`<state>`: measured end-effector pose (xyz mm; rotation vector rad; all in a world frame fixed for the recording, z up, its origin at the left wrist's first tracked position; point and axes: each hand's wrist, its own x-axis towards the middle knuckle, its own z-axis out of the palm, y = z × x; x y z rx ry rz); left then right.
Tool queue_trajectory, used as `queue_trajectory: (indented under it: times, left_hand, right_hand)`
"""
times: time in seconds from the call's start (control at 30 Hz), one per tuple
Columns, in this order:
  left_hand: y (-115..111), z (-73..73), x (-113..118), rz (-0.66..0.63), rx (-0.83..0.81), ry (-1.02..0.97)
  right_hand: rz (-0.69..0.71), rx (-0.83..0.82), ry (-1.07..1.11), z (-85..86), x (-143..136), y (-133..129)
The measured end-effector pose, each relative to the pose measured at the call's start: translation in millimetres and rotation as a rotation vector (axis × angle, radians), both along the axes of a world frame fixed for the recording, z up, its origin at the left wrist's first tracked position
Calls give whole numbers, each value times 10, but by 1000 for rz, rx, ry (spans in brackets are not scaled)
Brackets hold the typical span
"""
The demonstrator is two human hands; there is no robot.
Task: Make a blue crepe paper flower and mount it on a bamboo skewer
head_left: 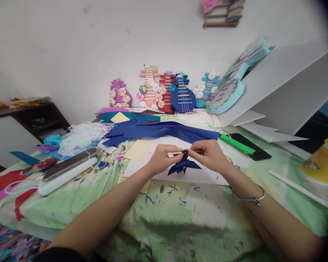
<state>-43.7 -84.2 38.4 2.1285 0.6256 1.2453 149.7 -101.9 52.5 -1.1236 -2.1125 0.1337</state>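
My left hand [165, 158] is closed in a pinch on a thin pale wooden stick [174, 154]. The stick's tip meets a small dark blue strip of paper [185, 153], which looks rolled or folded at that end. Thumb and fingers of my right hand [207, 154] are closed on this blue piece from the other side. Just under both hands, several cut dark blue paper pieces [184, 166] lie in a small heap on a white sheet [215, 177]. Fingertips partly hide where stick and paper touch.
Large dark blue sheets [164, 131] lie behind my hands. A green cutter [237, 144] rests on a black slab at right, near a yellow cup [322, 162]. White yarn [83, 138] and a phone [71, 164] sit at left. Decorated paper lutes [183, 100] stand against the wall.
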Motion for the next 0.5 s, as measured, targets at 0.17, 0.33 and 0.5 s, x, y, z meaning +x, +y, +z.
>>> queue_trajectory:
  times: [0.17, 0.33, 0.5]
  left_hand:
    - [-12, 21, 1, 2, 22, 26]
    - [-10, 29, -19, -6, 89, 39]
    - [2, 55, -76, -136, 175, 43]
  right_hand:
    - [14, -38, 45, 10, 4, -7]
    - [37, -21, 67, 26, -8, -25]
    - [22, 73, 17, 38, -16, -26]
